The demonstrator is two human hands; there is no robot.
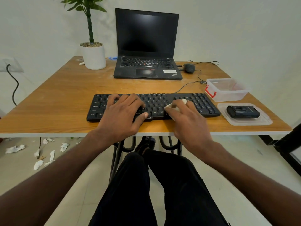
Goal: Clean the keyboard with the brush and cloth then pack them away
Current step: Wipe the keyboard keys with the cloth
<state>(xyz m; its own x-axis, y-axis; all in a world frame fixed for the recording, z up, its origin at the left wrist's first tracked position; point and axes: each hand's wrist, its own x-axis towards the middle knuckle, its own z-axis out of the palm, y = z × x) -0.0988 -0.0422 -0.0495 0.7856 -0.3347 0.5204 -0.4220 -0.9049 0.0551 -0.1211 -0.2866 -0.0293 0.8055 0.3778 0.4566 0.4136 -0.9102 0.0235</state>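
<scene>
The left hand (pixel 121 111) lies spread flat on the left half of the black keyboard (pixel 203 103), fingers straight and pressing the keys to steady it. The keyboard's long axis runs from nine to three o'clock across the wooden table (pixel 57 98), at twelve o'clock from the person. The right hand (pixel 187 118) presses a white cloth (pixel 172 106) against the keys right of centre, fingers bent over it; this looks like the wiping step. At three o'clock from that hand, just beyond the keyboard's end, the black brush (pixel 242 112) rests on a clear lid (pixel 263 122), with the open plastic container (pixel 228 93) behind it, so the right hand is the nearer for packing away.
</scene>
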